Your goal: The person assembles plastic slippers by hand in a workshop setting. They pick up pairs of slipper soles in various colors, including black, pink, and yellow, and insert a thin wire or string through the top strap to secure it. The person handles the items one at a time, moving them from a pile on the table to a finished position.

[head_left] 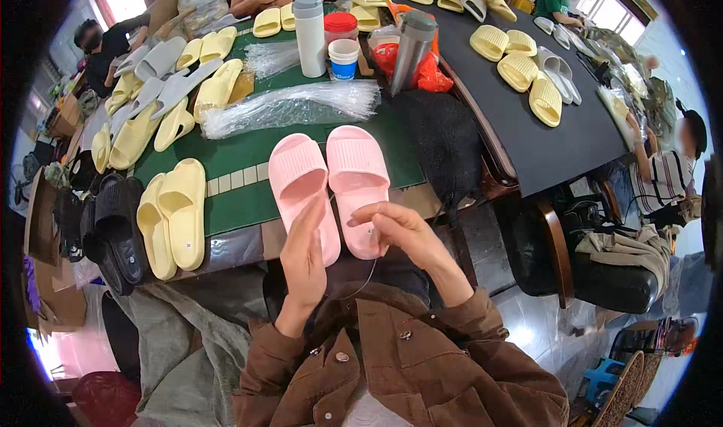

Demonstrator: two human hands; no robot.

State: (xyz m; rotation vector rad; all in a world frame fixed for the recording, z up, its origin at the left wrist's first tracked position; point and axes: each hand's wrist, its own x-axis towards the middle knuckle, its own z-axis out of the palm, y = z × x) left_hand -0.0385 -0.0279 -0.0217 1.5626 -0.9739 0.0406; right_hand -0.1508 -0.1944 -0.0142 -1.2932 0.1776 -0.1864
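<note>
Two pink slide sandals (328, 182) lie side by side, soles down, on the near edge of a green table (248, 163). My left hand (303, 257) is raised flat over the heel of the left pink sandal, fingers together and pointing up. My right hand (399, 227) hovers at the heel of the right pink sandal with its fingertips pinched on a thin clear string (365, 276) that loops down toward my brown jacket.
Pairs of yellow sandals (173, 216) and black ones (113, 231) lie at the left. Clear plastic bags (294, 105), two flasks, a cup and a jar stand further back. A black table (527, 103) with more yellow sandals is at the right; other people sit around.
</note>
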